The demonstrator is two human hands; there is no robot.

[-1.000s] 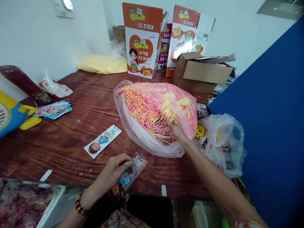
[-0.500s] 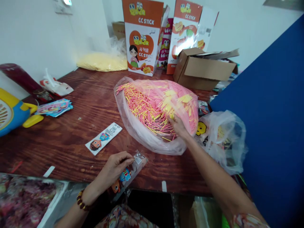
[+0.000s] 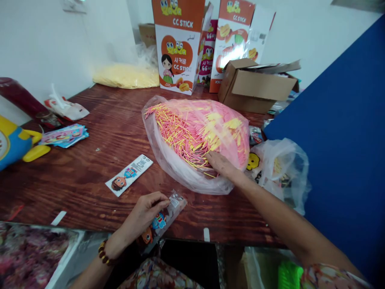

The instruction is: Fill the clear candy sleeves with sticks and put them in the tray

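Note:
My left hand (image 3: 149,212) is closed on a clear printed plastic pouch (image 3: 161,220), pinching it near its upper end at the table's front edge. The pouch has a cartoon face and blue lettering. In front of me lies a large, open clear plastic bag (image 3: 180,176) full of thin pink and yellow sticks (image 3: 183,138). My right hand (image 3: 221,163) reaches in over the bag's near side. Its fingers are stretched out against the sticks, the tips partly hidden among them. A flat white printed packet (image 3: 129,175) lies left of the bag.
Tall orange-and-white cartons (image 3: 177,48) and an open brown cardboard box (image 3: 258,88) stand behind the bag. To the right are a crumpled clear bag (image 3: 288,168) and a blue panel (image 3: 339,132). Colourful wrappers (image 3: 64,135) and a tissue pack (image 3: 67,109) lie at left.
My right hand has drawn slightly nearer and left within the bag, and its fingers have straightened from a pinch. My left hand keeps its hold on the pouch. The view has shifted slightly.

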